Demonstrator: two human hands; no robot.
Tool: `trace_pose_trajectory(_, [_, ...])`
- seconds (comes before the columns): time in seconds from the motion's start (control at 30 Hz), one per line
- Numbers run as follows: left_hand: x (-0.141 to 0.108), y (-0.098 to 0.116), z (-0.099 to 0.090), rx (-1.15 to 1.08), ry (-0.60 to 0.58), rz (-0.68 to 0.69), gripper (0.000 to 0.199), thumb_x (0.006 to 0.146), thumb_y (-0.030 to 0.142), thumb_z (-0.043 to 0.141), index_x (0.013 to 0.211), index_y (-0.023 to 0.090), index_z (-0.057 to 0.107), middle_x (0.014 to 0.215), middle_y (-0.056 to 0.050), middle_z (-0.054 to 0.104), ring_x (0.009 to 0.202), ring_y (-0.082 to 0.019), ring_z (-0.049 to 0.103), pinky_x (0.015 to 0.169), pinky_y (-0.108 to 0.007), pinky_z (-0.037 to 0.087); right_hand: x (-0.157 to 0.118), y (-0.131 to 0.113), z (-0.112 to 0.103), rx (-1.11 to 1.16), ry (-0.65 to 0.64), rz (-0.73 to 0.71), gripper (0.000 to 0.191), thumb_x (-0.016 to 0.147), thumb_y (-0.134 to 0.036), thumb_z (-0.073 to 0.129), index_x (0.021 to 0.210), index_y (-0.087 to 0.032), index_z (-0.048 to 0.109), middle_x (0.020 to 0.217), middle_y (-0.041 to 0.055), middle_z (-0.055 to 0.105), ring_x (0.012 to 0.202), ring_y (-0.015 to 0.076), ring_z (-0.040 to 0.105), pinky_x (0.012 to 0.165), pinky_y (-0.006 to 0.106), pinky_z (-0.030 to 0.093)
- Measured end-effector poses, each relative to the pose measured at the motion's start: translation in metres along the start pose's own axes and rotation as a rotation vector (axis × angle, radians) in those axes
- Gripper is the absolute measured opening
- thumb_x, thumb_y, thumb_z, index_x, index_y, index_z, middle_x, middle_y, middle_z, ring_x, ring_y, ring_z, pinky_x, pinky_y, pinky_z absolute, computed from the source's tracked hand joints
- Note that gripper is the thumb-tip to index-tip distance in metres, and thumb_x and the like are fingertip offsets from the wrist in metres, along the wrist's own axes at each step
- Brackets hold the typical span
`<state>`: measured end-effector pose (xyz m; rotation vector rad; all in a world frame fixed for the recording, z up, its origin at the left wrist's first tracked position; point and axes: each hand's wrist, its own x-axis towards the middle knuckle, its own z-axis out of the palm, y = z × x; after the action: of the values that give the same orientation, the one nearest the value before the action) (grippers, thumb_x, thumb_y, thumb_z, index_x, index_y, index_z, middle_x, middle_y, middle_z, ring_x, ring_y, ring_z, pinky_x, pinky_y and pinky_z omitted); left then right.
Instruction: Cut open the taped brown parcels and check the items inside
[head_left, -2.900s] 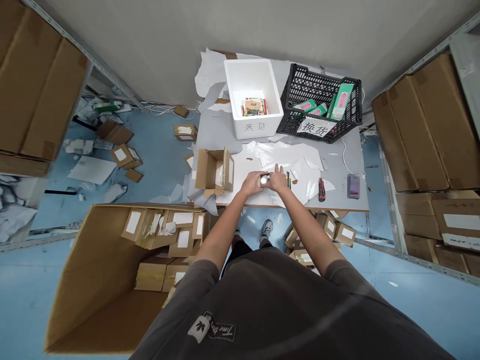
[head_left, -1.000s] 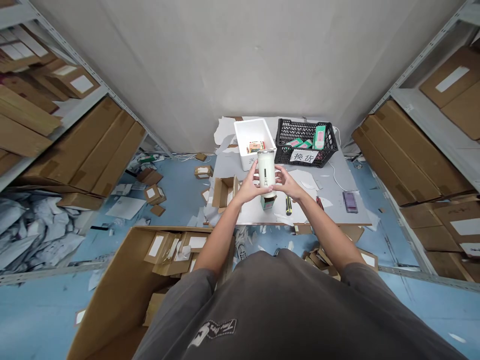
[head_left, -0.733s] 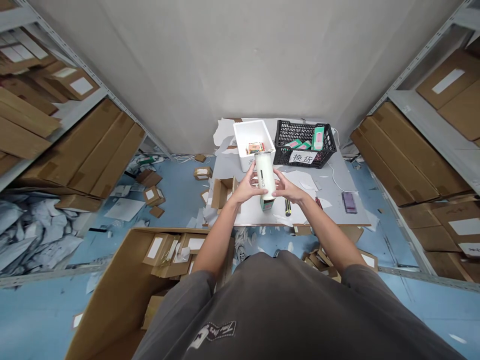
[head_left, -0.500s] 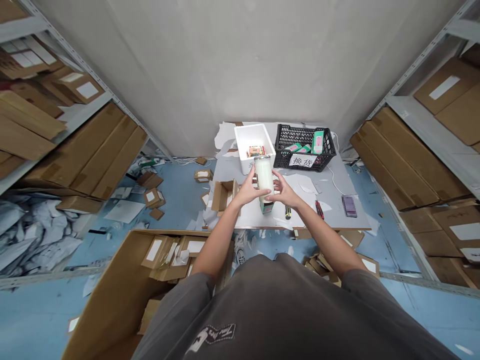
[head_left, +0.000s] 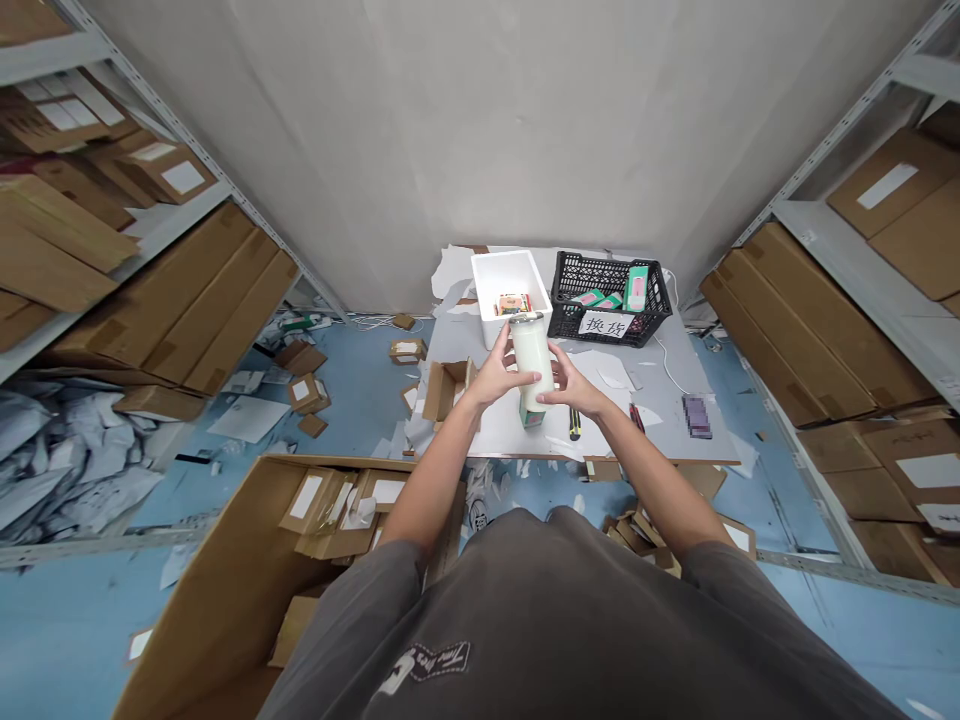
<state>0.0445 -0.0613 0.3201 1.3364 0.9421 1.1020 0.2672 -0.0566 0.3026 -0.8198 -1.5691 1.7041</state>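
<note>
Between my two hands is a pale, whitish tumbler-like cylinder with a silvery rim at its top, held slightly tilted above the table. My left hand wraps its left side, thumb across the front. My right hand grips the right side near the lower end. Under the cylinder stands a small green box, partly hidden by it. A yellow and black box cutter lies just right of the box. An open cardboard box sits left of my left hand.
At the table's back stand a white bin with small packets and a black crate with green boxes. A red tool and a blurred purple item lie right. A large carton and loaded shelves flank me.
The cylinder tilts a little more, its lower end shifted slightly right. Both hands keep their hold on it.
</note>
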Motion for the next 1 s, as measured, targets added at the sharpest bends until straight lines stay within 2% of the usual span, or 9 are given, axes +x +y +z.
trace_pose_trajectory(0.1, [0.000, 0.003, 0.006, -0.017, -0.011, 0.000, 0.154, 0.067, 0.050, 0.103, 0.182, 0.036, 0.002, 0.177, -0.018, 0.042, 0.148, -0.039, 0.057, 0.112, -0.049, 0.059, 0.001, -0.001, 0.004, 0.036, -0.016, -0.007, 0.140, 0.066, -0.046, 0.105, 0.177, -0.043, 0.020, 0.156, 0.0116, 0.061, 0.131, 0.0328, 0.069, 0.104, 0.048, 0.064])
trace_pose_trajectory(0.23, [-0.002, 0.003, 0.016, 0.104, 0.116, 0.004, 0.154, 0.068, 0.050, 0.103, 0.183, 0.030, 0.002, 0.166, -0.018, 0.055, 0.140, -0.036, 0.064, 0.114, -0.049, 0.057, -0.001, 0.003, 0.018, -0.046, 0.122, -0.048, 0.139, 0.066, -0.044, 0.104, 0.177, -0.044, 0.020, 0.158, 0.0118, 0.057, 0.127, 0.0322, 0.070, 0.097, 0.045, 0.066])
trace_pose_trajectory(0.3, [-0.004, 0.004, 0.017, 0.162, 0.161, 0.016, 0.152, 0.069, 0.051, 0.102, 0.182, 0.031, 0.002, 0.163, -0.017, 0.058, 0.136, -0.035, 0.066, 0.113, -0.048, 0.058, -0.003, 0.004, 0.024, -0.095, 0.183, -0.067, 0.135, 0.069, -0.044, 0.102, 0.177, -0.044, 0.021, 0.161, 0.0123, 0.053, 0.128, 0.0325, 0.069, 0.096, 0.044, 0.067])
trace_pose_trajectory(0.5, [-0.012, 0.017, 0.009, 0.097, 0.072, 0.062, 0.147, 0.072, 0.048, 0.100, 0.182, 0.040, 0.002, 0.164, -0.017, 0.054, 0.133, -0.033, 0.066, 0.097, -0.041, 0.064, -0.010, 0.002, 0.019, -0.129, 0.173, -0.073, 0.134, 0.072, -0.050, 0.101, 0.177, -0.046, 0.019, 0.165, 0.0131, 0.048, 0.133, 0.0358, 0.066, 0.096, 0.049, 0.067])
trace_pose_trajectory(0.63, [-0.012, 0.019, 0.006, 0.075, 0.008, 0.068, 0.145, 0.072, 0.048, 0.101, 0.182, 0.041, 0.006, 0.165, -0.016, 0.054, 0.131, -0.034, 0.066, 0.099, -0.043, 0.064, -0.015, -0.004, 0.009, -0.066, 0.062, -0.034, 0.137, 0.071, -0.050, 0.102, 0.178, -0.045, 0.017, 0.163, 0.0133, 0.053, 0.135, 0.0356, 0.066, 0.101, 0.050, 0.066])
trace_pose_trajectory(0.73, [-0.009, 0.010, 0.005, 0.052, 0.015, 0.077, 0.146, 0.071, 0.053, 0.102, 0.181, 0.042, 0.006, 0.162, -0.015, 0.055, 0.131, -0.034, 0.066, 0.101, -0.045, 0.063, -0.016, -0.005, 0.006, -0.022, -0.003, -0.012, 0.139, 0.072, -0.050, 0.102, 0.179, -0.043, 0.013, 0.160, 0.0132, 0.058, 0.133, 0.0362, 0.068, 0.103, 0.052, 0.065])
trace_pose_trajectory(0.83, [-0.007, -0.002, 0.008, 0.036, 0.055, 0.087, 0.144, 0.071, 0.056, 0.102, 0.181, 0.042, 0.009, 0.163, -0.016, 0.052, 0.136, -0.034, 0.063, 0.104, -0.045, 0.062, -0.016, -0.001, 0.009, -0.029, 0.061, -0.015, 0.143, 0.072, -0.052, 0.103, 0.180, -0.043, 0.009, 0.159, 0.0133, 0.059, 0.135, 0.0372, 0.067, 0.104, 0.053, 0.065])
trace_pose_trajectory(0.93, [-0.008, -0.008, 0.010, 0.034, 0.041, 0.058, 0.144, 0.070, 0.056, 0.102, 0.180, 0.041, 0.012, 0.164, -0.017, 0.050, 0.138, -0.035, 0.061, 0.104, -0.046, 0.062, -0.017, 0.001, 0.011, -0.079, 0.151, -0.030, 0.143, 0.073, -0.056, 0.102, 0.180, -0.044, 0.007, 0.162, 0.0133, 0.055, 0.139, 0.0380, 0.063, 0.104, 0.052, 0.066])
trace_pose_trajectory(1.0, [-0.009, -0.008, 0.009, 0.004, 0.018, 0.041, 0.144, 0.070, 0.056, 0.102, 0.181, 0.040, 0.011, 0.164, -0.017, 0.050, 0.138, -0.036, 0.062, 0.105, -0.048, 0.062, -0.020, -0.001, 0.011, -0.091, 0.140, -0.032, 0.142, 0.074, -0.057, 0.101, 0.181, -0.044, 0.008, 0.162, 0.0134, 0.055, 0.139, 0.0378, 0.063, 0.103, 0.052, 0.066])
